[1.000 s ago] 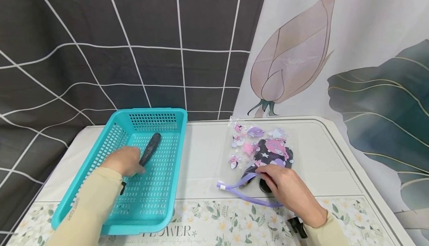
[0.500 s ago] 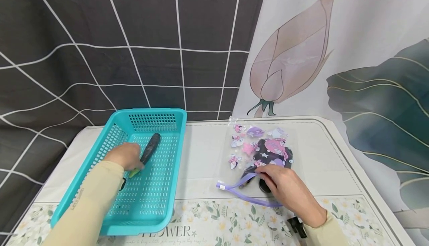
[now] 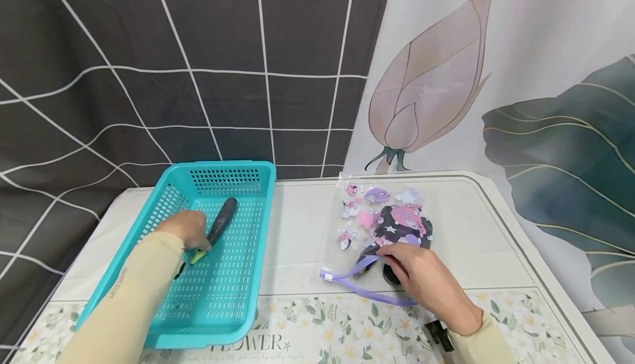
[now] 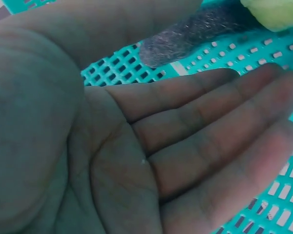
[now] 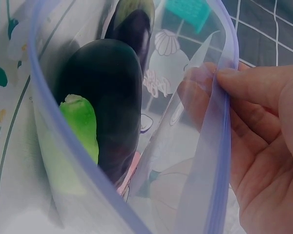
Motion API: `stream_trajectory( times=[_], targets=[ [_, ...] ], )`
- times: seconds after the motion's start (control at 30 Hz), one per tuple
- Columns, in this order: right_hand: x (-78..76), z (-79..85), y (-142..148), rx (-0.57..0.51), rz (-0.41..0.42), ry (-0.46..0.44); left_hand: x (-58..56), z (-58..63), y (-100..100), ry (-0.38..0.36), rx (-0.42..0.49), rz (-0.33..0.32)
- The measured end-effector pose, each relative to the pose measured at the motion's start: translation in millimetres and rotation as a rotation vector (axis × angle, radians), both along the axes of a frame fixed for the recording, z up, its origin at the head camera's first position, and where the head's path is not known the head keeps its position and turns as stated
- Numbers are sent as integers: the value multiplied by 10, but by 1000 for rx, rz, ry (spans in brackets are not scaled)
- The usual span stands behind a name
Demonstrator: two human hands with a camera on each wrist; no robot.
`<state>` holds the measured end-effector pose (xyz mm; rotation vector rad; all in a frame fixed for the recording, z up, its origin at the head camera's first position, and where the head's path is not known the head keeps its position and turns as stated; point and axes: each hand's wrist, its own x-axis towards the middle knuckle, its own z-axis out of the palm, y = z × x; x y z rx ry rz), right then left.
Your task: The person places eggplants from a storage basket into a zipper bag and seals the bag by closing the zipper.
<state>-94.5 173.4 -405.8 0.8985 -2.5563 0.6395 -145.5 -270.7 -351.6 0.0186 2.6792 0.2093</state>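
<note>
In the head view a long dark eggplant (image 3: pixel 221 223) with a light green stem end lies slanted in the turquoise basket (image 3: pixel 248 310). My left hand (image 3: pixel 182 228) reaches down into the basket, its fingertips right at the green end. The left wrist view shows the left hand's fingers (image 4: pixel 205 114) nearly straight, the dark eggplant (image 4: pixel 185 40) beyond them. My right hand (image 3: pixel 428 278) pinches the rim of a clear printed zip bag (image 3: pixel 333 226) with a purple edge, holding its mouth apart. Inside, the right wrist view shows dark eggplants (image 5: pixel 105 97) and a light green end (image 5: pixel 80 126).
The basket stands at the left of the table (image 3: pixel 297 226), beside the bag lying at the right. A floral strip (image 3: pixel 347 325) runs along the table's front. Behind hang a dark grid curtain (image 3: pixel 223 38) and a white curtain with large printed plants (image 3: pixel 431 71).
My left hand has shifted slightly up and left in the basket, uncovering the eggplant's green end. The right hand and the bag stay in place.
</note>
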Motion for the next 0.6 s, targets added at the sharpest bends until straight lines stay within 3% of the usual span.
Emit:
stream_trajectory(
  times=[0.2,0.6],
  targets=[
    [-3,-3,1,-6,8,10,-48,-65,-54,-48,33,40],
    [6,-2,-2,2,-7,-11,-76,-154,-97,-107,67,42]
  ],
)
